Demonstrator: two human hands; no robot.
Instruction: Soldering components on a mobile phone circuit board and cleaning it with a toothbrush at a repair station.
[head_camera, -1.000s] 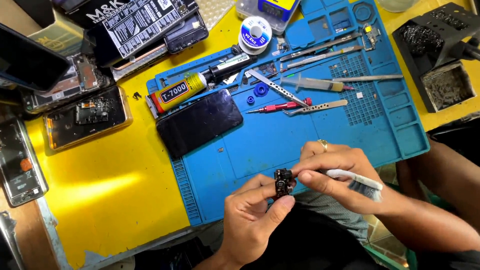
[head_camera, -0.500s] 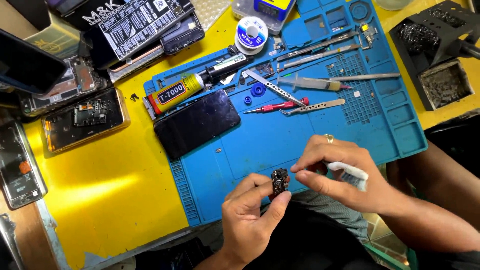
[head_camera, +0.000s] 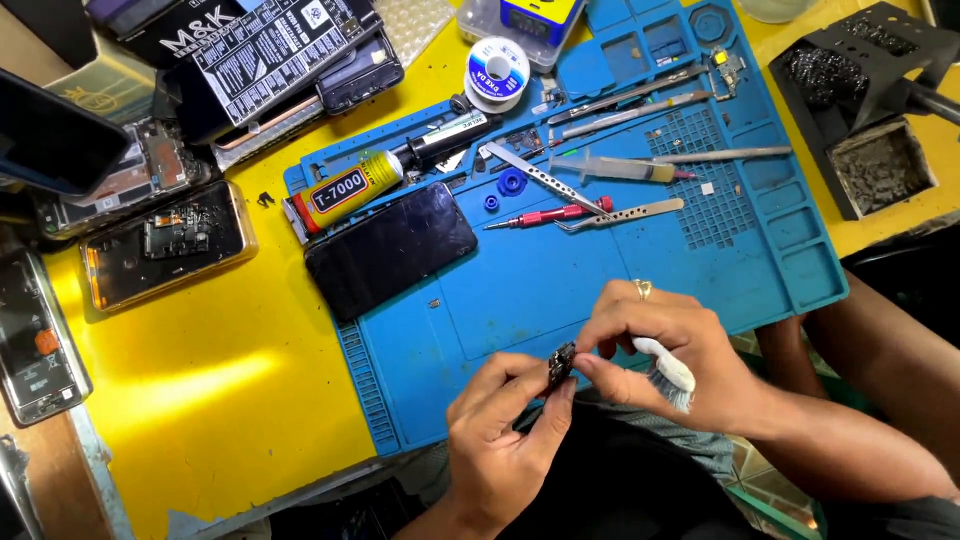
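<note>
Both hands barely shifted: left hand (head_camera: 500, 440) pinched a small dark part (head_camera: 560, 366); right hand (head_camera: 665, 360), touching it, clasped what looked like a brush (head_camera: 668, 365)

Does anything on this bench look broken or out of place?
Yes. Two opened phones lie on the yellow table at the left, their insides showing. A tiny loose part sits off the blue mat. Nothing looks spilled; the left hand and right hand hold a small dark component.

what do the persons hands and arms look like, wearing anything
Both forearms are bare, with no sleeves or gloves showing. The right hand wears a gold-coloured ring on one finger. The left hand shows no ring, watch or band.
</note>
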